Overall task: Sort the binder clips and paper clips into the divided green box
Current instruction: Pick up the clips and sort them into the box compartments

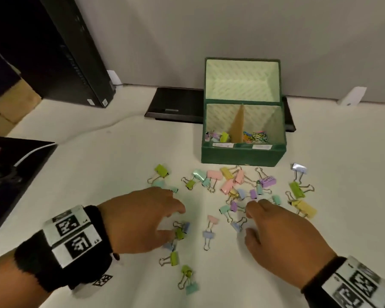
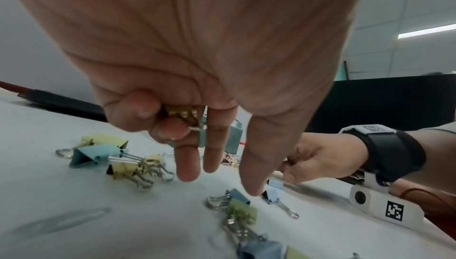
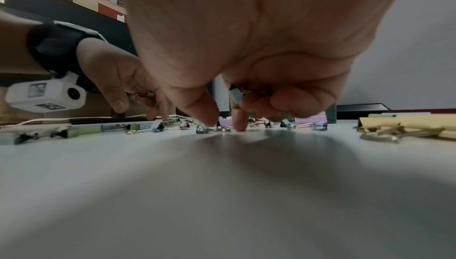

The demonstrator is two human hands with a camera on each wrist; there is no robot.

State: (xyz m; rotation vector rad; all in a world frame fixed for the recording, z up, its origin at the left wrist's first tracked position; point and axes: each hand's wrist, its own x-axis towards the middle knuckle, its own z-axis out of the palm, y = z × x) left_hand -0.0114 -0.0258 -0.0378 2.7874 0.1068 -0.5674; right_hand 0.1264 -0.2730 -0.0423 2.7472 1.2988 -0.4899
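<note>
The left hand (image 2: 197,48) hung palm-down over the white surface (image 2: 98,214), its two outer fingers (image 2: 133,111) curled round a yellowish binder clip (image 2: 181,113) while the others pointed down. A green binder clip (image 2: 243,212) lay just below the thumb, a blue binder clip (image 2: 93,155) to the left. The right hand (image 2: 323,157) reached in beside them.

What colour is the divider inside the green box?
Tan, like plain cardboard: the divider stands between the two compartments of the green box. Head view shows it best.
</note>
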